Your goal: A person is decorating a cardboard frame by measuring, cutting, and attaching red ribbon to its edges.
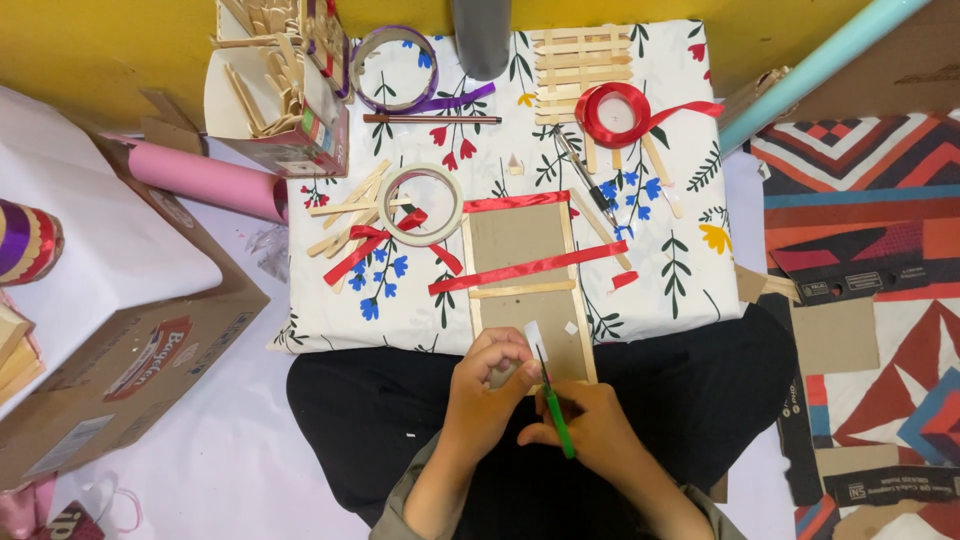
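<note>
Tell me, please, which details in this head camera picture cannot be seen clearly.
- Head view: blades of the green-handled scissors are too thin to tell open or closed.
- Small white paper strip: its lower end is hidden by the left hand.
- Right hand: its palm is turned away.
- Grey cylinder: cut off by the top edge.

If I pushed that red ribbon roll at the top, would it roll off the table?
Probably not: the red ribbon roll lies flat on its side on the flowered cloth, so it would likely slide. It looks light, mostly a hollow ring. Its loose tail looks floppy and would probably drag behind.
</note>
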